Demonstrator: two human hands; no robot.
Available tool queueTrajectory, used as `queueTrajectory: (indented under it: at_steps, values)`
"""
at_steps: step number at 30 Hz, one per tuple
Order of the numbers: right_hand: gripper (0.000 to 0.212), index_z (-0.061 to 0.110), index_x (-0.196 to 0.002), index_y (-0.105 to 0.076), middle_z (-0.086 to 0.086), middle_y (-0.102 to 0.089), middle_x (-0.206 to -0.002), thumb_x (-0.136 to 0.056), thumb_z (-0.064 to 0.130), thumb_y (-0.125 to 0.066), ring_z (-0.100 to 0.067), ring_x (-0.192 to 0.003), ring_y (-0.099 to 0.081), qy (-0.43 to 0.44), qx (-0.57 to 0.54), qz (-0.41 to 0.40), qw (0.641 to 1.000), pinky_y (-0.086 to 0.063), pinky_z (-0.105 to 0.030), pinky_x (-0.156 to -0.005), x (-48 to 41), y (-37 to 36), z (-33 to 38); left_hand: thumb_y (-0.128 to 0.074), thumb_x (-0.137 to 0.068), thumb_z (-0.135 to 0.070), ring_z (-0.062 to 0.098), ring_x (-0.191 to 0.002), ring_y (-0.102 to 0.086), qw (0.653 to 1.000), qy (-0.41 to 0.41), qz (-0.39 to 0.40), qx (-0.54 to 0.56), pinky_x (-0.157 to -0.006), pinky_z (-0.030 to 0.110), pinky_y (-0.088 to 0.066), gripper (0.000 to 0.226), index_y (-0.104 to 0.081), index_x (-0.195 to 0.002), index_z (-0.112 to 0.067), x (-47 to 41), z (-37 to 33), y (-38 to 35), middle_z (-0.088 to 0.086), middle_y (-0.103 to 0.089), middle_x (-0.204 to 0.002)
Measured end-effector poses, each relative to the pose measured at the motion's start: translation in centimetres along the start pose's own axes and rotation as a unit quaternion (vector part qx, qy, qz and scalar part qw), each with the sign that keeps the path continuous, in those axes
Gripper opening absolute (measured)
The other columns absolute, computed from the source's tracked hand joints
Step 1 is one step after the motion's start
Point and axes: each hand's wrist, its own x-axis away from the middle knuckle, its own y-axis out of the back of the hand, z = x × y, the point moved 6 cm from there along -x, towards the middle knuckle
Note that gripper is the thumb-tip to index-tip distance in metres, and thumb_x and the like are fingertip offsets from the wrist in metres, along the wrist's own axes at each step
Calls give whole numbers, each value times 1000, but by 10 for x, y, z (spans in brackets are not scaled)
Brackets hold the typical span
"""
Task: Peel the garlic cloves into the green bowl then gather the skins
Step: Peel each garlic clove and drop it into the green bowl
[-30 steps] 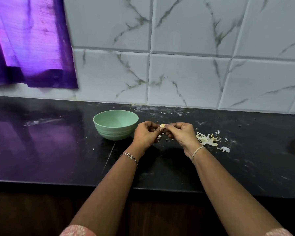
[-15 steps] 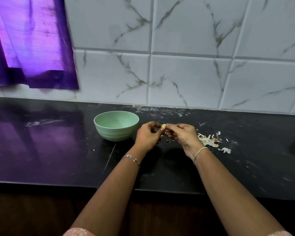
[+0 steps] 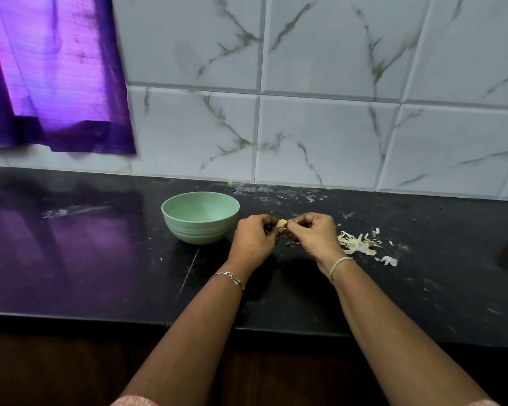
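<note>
I see my left hand [image 3: 254, 237] and right hand [image 3: 313, 234] both pinching one garlic clove [image 3: 282, 222]; green bowl [image 3: 200, 217] just left, skins [image 3: 357, 244] right.

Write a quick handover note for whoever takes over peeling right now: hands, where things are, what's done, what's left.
Left hand and right hand both pinch one garlic clove between them, just right of the green bowl.
Loose skins lie scattered on the counter right of the right hand.
Done: some peeling. No clove shows in the bowl.
To do: finish this clove, drop it in, gather skins.
</note>
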Motion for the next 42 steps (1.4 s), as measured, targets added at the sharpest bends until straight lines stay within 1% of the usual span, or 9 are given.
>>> queueTrajectory:
  at_steps: [4, 11, 16, 20, 25, 28, 34, 38, 42]
  values:
    - [14, 14, -67, -72, -7, -70, -66, -78, 5, -73, -16, -64, -63, 6, -3, -1, 1000, -55, -33, -67, -2, -2, -1, -68, -89, -23, 14, -85, -68, 1000, 10, 13, 19, -79, 23, -51, 21, -73, -108, -14, 0, 0, -2, 3, -75, -95]
    - [15, 14, -75, -76, -5, -74, -74, -81, 27, -78, -19, -73, -69, -12, -33, 13, 999, -57, -34, -74, -2, -6, -3, -72, -86, -20, 16, -69, -68, 995, 46, 17, 86, -74, 30, -57, 23, -70, -107, -14, -2, 2, -2, 5, -73, -77]
    - [11, 15, -70, -75, -5, -73, -69, -79, 10, -74, -17, -66, -68, 1, 18, -7, 1000, -58, -38, -73, -2, -2, -2, -73, -83, -19, 1, -56, -54, 997, 38, 27, 57, -55, 10, -40, 16, -70, -99, -19, 1, 1, -3, -10, -59, -60]
    - [7, 11, -69, -75, -5, -73, -68, -75, 7, -74, -14, -65, -67, 7, 45, -2, 999, -58, -36, -71, -2, -3, -2, -75, -81, -16, 11, -62, -59, 998, 34, 36, 45, -64, 23, -47, 13, -69, -93, -16, 1, 1, -4, -2, -66, -67]
    - [16, 13, -64, -72, -3, -70, -63, -74, 2, -71, -13, -60, -64, -1, 28, 9, 1000, -55, -28, -63, -4, -3, -4, -77, -80, -18, 13, -61, -61, 995, 40, 40, 78, -67, 29, -53, 14, -66, -87, -18, 0, 2, -5, 0, -67, -65]
    - [14, 11, -65, -72, -4, -69, -62, -74, 0, -72, -10, -56, -62, 3, 18, 3, 1000, -51, -23, -58, -5, -2, -3, -78, -80, -19, 15, -61, -61, 993, 43, 44, 102, -68, 33, -54, 15, -67, -88, -17, -1, 2, -6, 11, -72, -75]
    - [10, 8, -66, -71, -5, -67, -61, -72, 1, -74, -12, -56, -61, 12, 11, -13, 1000, -52, -27, -59, -8, -2, -5, -74, -84, -11, 20, -66, -64, 978, 62, 69, 187, -74, 41, -57, 10, -68, -92, -12, -2, 6, -11, 18, -72, -80]
    - [14, 8, -70, -69, -7, -68, -61, -78, -2, -71, -13, -54, -64, 15, -51, -1, 999, -52, -22, -55, -7, -1, -1, -62, -92, -5, 13, -66, -61, 946, 89, 113, 291, -65, 24, -54, 19, -65, -109, 4, 1, 4, -16, 10, -68, -78]
    - [7, -1, -88, -70, -13, -68, -73, -88, 5, -67, -8, -52, -60, -7, -109, 14, 994, -41, -13, -46, -7, -1, 0, -50, -98, -5, 13, -67, -53, 927, 111, 121, 336, -59, 15, -51, 16, -63, -108, -4, 4, 3, -14, 11, -64, -82]
